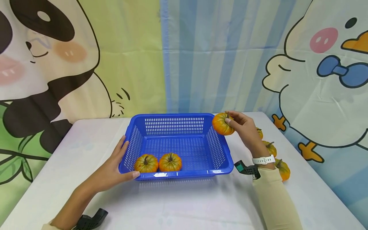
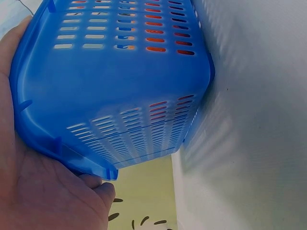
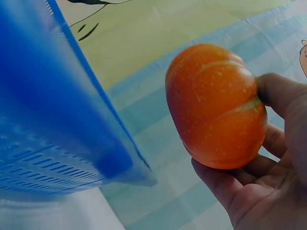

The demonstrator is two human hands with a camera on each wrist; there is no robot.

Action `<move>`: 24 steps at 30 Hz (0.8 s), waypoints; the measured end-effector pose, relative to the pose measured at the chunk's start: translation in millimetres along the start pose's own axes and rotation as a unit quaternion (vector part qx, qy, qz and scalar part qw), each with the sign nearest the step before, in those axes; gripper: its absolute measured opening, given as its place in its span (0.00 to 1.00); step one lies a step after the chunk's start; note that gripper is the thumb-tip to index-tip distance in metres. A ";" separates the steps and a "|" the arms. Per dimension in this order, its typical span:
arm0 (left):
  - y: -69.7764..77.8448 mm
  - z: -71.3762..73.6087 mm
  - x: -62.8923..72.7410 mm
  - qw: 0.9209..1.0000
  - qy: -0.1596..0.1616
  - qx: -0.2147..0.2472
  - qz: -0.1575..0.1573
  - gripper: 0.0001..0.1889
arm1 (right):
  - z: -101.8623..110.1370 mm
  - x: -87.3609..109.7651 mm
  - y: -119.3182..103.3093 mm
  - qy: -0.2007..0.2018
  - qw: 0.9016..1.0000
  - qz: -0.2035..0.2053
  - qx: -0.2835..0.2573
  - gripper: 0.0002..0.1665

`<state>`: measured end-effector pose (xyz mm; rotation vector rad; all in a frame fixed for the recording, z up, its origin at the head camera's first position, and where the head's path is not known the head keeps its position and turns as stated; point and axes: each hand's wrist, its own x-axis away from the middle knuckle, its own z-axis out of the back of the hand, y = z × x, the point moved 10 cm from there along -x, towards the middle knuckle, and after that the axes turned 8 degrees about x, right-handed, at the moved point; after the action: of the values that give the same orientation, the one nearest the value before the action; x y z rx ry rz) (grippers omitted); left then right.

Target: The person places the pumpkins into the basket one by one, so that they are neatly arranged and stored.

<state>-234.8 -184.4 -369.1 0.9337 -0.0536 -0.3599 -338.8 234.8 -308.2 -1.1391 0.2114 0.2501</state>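
Observation:
My right hand (image 1: 242, 127) pinches a small orange pumpkin (image 1: 221, 124) by its side, just above the right rim of the blue plastic basket (image 1: 184, 174). In the right wrist view the pumpkin's smooth orange underside (image 3: 216, 105) faces the camera, with the thumb and fingers around one end. My left hand (image 1: 110, 171) holds the basket's front left corner, thumb on the front rim and fingers along the left rim. The left wrist view shows that corner against the palm (image 2: 53, 191). Inside the basket, two pumpkins, a left one (image 1: 146, 164) and a right one (image 1: 170, 162), sit side by side at the front.
Several more pumpkins (image 1: 282, 170) stand in a row on the white table (image 1: 178, 207), right of the basket and partly behind my right forearm. A printed curtain (image 1: 195, 64) with a panda and a white bird hangs behind the table.

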 end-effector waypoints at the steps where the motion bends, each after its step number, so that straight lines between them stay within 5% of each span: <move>1: 0.2 -0.1 0.0 1.000 0.000 -0.001 0.000 0.59 | -0.7 0.4 -2.5 -0.003 1.000 0.001 0.001 0.31; 24: 2.0 0.7 0.1 1.000 -0.001 0.003 -0.001 0.59 | -17.6 9.7 -24.9 -0.073 0.996 0.009 0.041 0.26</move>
<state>-234.3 -184.0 -367.1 0.9403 -0.0547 -0.3630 -322.7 209.8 -296.6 -1.0332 0.1028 0.3365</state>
